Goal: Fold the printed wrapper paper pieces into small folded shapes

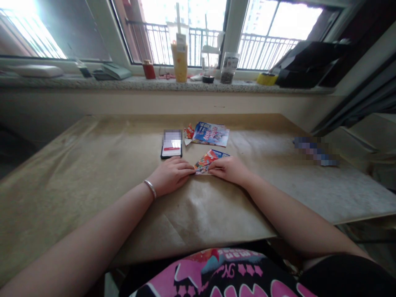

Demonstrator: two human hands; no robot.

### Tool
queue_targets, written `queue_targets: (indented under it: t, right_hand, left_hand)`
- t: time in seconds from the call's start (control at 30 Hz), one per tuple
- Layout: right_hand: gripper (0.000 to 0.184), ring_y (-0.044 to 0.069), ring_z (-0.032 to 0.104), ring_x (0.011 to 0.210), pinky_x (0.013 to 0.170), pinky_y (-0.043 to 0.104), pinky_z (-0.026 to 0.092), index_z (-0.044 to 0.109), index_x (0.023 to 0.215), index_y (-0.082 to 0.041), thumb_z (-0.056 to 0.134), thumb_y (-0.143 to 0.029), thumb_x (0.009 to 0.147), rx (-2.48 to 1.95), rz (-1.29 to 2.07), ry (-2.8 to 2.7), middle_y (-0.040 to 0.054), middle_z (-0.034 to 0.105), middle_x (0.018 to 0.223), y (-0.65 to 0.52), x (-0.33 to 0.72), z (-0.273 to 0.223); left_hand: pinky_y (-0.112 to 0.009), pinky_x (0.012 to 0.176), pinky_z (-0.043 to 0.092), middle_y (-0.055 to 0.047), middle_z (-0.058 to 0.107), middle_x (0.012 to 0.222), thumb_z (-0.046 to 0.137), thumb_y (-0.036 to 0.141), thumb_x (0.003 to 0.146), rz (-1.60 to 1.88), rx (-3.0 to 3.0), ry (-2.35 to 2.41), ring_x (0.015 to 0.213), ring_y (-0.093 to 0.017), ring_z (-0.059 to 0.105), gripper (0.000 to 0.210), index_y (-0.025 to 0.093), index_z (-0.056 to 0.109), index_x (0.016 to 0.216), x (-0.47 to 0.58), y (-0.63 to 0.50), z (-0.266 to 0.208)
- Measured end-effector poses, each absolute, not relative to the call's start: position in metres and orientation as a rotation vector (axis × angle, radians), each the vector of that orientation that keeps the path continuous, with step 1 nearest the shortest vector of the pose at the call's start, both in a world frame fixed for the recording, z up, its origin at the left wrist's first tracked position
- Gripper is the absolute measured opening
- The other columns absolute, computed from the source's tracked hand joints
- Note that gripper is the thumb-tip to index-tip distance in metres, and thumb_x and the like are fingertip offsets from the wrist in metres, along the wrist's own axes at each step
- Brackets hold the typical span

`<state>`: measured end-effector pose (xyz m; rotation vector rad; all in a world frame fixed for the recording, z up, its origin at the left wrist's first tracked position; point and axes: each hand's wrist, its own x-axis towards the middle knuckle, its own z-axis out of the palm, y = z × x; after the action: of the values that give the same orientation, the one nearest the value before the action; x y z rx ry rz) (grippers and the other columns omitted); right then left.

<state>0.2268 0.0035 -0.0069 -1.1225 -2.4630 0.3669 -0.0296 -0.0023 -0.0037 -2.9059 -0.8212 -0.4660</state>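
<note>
A colourful printed paper (208, 160), partly folded, lies on the table in front of me. My left hand (173, 174) has its fingers pressed together on the paper's lower left corner. Pinched on the lower right part of the same paper is my right hand (230, 169), with the fingertips partly hiding the print. Just beyond my left hand lies a phone (172, 149) with its screen lit. Behind the paper are a stack of blue printed flyers (213, 134) and a small folded red paper piece (189, 133). A silver bangle circles my left wrist.
A gold-brown cover spreads over the table (77, 177). A blurred blue item (315, 152) lies at the right. On the windowsill (123, 84) stand a tall cup of yellow drink (180, 62), a red jar (149, 69), clear containers, yellow tape (267, 78) and a black object (305, 64).
</note>
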Motion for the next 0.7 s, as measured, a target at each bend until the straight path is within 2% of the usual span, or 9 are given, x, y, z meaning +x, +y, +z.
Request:
queue_targets:
  t: [0.17,0.4,0.53,0.7]
  right_hand:
    - [0.019,0.012,0.053,0.062,0.058,0.022,0.035,0.068,0.076,-0.018,0.06,-0.036,0.079,-1.223,0.638,-2.321,0.0,0.065,0.069,0.011,0.234,-0.012]
    - [0.039,0.008,0.035,0.051,0.049,0.022,0.025,0.048,0.054,-0.017,0.058,-0.048,0.076,-1.285,0.834,-2.288,-0.0052,0.039,0.051,0.018,0.242,-0.012]
    - [0.04,0.009,0.036,0.05,0.049,0.023,0.025,0.05,0.056,-0.017,0.053,-0.05,0.08,-1.323,0.836,-2.304,-0.0043,0.042,0.051,0.018,0.241,-0.01]
    - [0.034,0.01,0.041,0.052,0.05,0.023,0.025,0.057,0.064,-0.018,0.051,-0.047,0.082,-1.439,0.607,-2.294,-0.0026,0.048,0.054,0.017,0.238,-0.012]
  left_hand:
    - [-0.041,0.095,0.043,-0.006,0.064,0.115,0.045,0.026,0.09,-0.439,-2.936,-0.857,0.105,-0.021,0.056,0.032,0.022,0.06,0.119,-0.031,-0.002,-0.005]
    - [-0.039,0.094,0.046,-0.007,0.063,0.117,0.047,0.024,0.089,-0.452,-2.984,-0.868,0.107,-0.021,0.056,0.035,0.022,0.058,0.121,-0.032,-0.002,-0.005]
    - [-0.038,0.095,0.047,-0.007,0.062,0.119,0.046,0.026,0.089,-0.425,-2.995,-0.875,0.108,-0.021,0.055,0.036,0.02,0.057,0.122,-0.033,-0.002,-0.005]
    - [-0.038,0.096,0.047,-0.008,0.061,0.12,0.045,0.027,0.09,-0.419,-2.998,-0.848,0.109,-0.022,0.055,0.037,0.019,0.056,0.124,-0.035,-0.001,-0.007]
